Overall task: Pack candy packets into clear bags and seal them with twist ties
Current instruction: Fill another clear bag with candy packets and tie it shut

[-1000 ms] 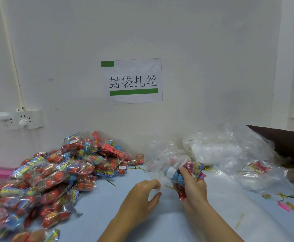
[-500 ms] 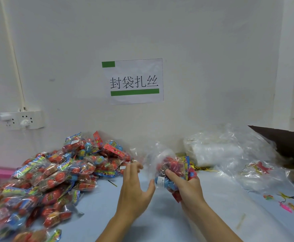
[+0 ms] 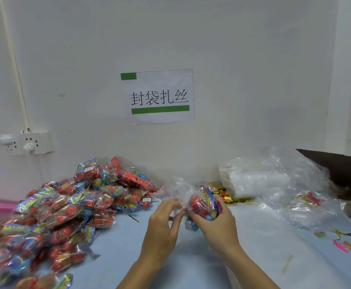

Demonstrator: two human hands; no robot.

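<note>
clear bag: crinkled thin film, held just above pale blue worktop | candy packets: glossy red and blue rounded sweets, inside bag | right hand: grip clenched round filled bag | left hand: grip pinching bag film | loose packet heap: left of bag | gold twist ties: thin strips, just behind bag

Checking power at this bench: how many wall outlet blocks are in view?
1: a white outlet block on the wall at left, above the candy packet pile, with two plugs in it. Others may lie outside the frame.
</note>
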